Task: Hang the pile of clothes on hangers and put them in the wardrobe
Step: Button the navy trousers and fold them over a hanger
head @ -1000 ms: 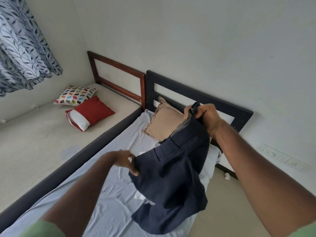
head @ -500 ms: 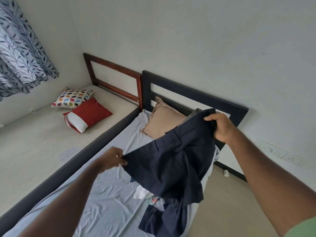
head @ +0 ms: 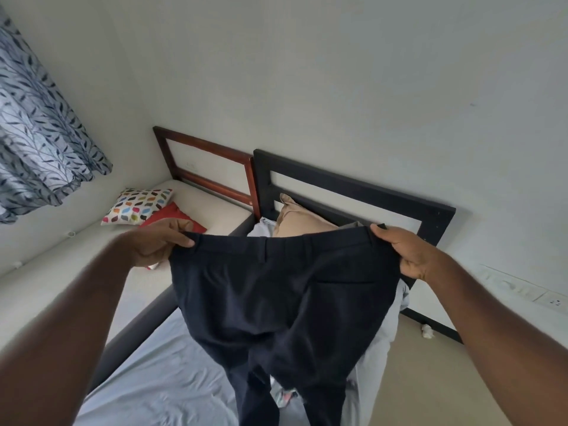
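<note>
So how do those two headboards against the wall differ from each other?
The wooden headboard is reddish brown; the dark headboard is near black. The wooden headboard stands behind the beige mattress to the left, the dark headboard behind the bed with the pale sheet. A tan pillow leans on the dark one only. Both are open rectangular frames, side by side.

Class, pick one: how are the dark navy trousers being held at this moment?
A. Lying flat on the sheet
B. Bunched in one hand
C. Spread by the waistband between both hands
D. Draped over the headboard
C: the left hand and right hand each grip one end of the waistband of the navy trousers, stretching it wide above the bed.
</note>
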`<state>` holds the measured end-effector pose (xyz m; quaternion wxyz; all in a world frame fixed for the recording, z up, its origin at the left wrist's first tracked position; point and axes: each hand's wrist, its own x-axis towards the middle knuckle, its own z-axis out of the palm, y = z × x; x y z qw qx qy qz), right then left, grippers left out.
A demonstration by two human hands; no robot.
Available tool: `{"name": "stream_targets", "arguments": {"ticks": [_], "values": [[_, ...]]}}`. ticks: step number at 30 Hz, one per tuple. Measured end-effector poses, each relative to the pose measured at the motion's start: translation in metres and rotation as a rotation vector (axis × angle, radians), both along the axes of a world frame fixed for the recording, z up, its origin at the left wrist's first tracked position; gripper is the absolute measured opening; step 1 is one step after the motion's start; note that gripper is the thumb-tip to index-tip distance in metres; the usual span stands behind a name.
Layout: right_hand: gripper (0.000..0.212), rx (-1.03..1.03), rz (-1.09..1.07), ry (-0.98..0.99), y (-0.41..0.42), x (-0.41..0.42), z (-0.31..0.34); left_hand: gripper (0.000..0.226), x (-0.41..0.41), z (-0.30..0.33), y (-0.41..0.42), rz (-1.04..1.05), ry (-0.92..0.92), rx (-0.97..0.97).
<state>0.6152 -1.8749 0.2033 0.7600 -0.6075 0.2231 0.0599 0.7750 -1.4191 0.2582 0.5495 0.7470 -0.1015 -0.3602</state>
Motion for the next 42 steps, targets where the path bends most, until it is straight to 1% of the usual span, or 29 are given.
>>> {"name": "stream_targets", "arguments": {"ticks": [1, 3, 4, 5, 6, 8, 11, 13, 15, 18, 21, 22, 23, 24, 25, 26, 28, 29, 30, 31, 34, 35, 37, 40, 42], "values": [[0.029, -0.049, -0.01, 0.019, -0.003, 0.009, -0.004, 0.03, 0.012, -0.005, -0.007, 0.001, -0.101, 0.151], [0.028, -0.196, -0.058, 0.045, -0.011, 0.034, -0.011, 0.02, 0.039, -0.016, -0.029, -0.037, -0.432, 0.521], [0.028, -0.267, -0.09, 0.041, -0.016, 0.047, -0.01, 0.021, 0.053, -0.018, -0.045, -0.066, -0.597, 0.668], [0.025, -0.316, -0.132, 0.027, -0.023, 0.063, -0.009, 0.024, 0.065, -0.016, -0.061, -0.073, -0.736, 0.747], [0.023, -0.336, -0.187, -0.002, -0.03, 0.077, -0.003, 0.028, 0.075, -0.008, -0.079, -0.053, -0.855, 0.757], [0.019, -0.336, -0.324, -0.103, -0.057, 0.106, 0.022, 0.031, 0.099, 0.021, -0.116, 0.031, -1.031, 0.685], [0.02, -0.318, -0.485, -0.347, -0.099, 0.136, 0.099, 0.03, 0.138, 0.094, -0.158, 0.203, -1.255, 0.516], [0.018, -0.318, -0.52, -0.509, -0.116, 0.145, 0.163, 0.029, 0.15, 0.151, -0.178, 0.312, -1.337, 0.381], [0.015, -0.31, -0.509, -0.636, -0.125, 0.145, 0.214, 0.024, 0.158, 0.194, -0.189, 0.402, -1.385, 0.277], [0.015, -0.301, -0.496, -0.749, -0.128, 0.136, 0.252, 0.022, 0.158, 0.224, -0.188, 0.449, -1.398, 0.242], [0.016, -0.275, -0.436, -0.766, -0.115, 0.118, 0.243, 0.025, 0.142, 0.216, -0.171, 0.408, -1.393, 0.268], [0.023, -0.257, -0.405, -0.74, -0.107, 0.109, 0.229, 0.026, 0.135, 0.202, -0.161, 0.397, -1.359, 0.282], [0.035, -0.248, -0.369, -0.712, -0.097, 0.099, 0.213, 0.026, 0.126, 0.186, -0.151, 0.381, -1.325, 0.299], [0.045, -0.251, -0.334, -0.676, -0.087, 0.089, 0.191, 0.027, 0.118, 0.163, -0.137, 0.369, -1.285, 0.319], [0.049, -0.247, -0.307, -0.64, -0.078, 0.079, 0.167, 0.028, 0.106, 0.139, -0.123, 0.353, -1.258, 0.339], [0.047, -0.244, -0.279, -0.601, -0.067, 0.069, 0.144, 0.027, 0.095, 0.116, -0.109, 0.338, -1.228, 0.355], [0.03, -0.255, -0.214, -0.518, -0.041, 0.047, 0.091, 0.025, 0.069, 0.06, -0.072, 0.297, -1.171, 0.388], [0.025, -0.272, -0.172, -0.485, -0.026, 0.036, 0.062, 0.029, 0.054, 0.031, -0.052, 0.273, -1.131, 0.401], [0.026, -0.281, -0.135, -0.453, -0.012, 0.024, 0.034, 0.033, 0.039, 0.0, -0.032, 0.253, -1.095, 0.415], [0.032, -0.273, -0.105, -0.419, 0.002, 0.012, 0.009, 0.032, 0.023, -0.027, -0.015, 0.238, -1.041, 0.44], [0.067, -0.243, 0.002, -0.309, 0.056, -0.021, -0.074, 0.029, -0.028, -0.114, 0.048, 0.2, -0.91, 0.579], [0.074, -0.228, 0.037, -0.273, 0.075, -0.032, -0.101, 0.031, -0.047, -0.141, 0.068, 0.181, -0.851, 0.637], [0.081, -0.2, 0.105, -0.202, 0.113, -0.056, -0.15, 0.036, -0.085, -0.188, 0.111, 0.182, -0.727, 0.716], [0.087, -0.173, 0.165, -0.117, 0.167, -0.096, -0.214, 0.05, -0.142, -0.245, 0.165, 0.202, -0.664, 0.749], [0.086, -0.138, 0.202, -0.058, 0.194, -0.123, -0.248, 0.047, -0.182, -0.277, 0.191, 0.166, -0.594, 0.83]]}}
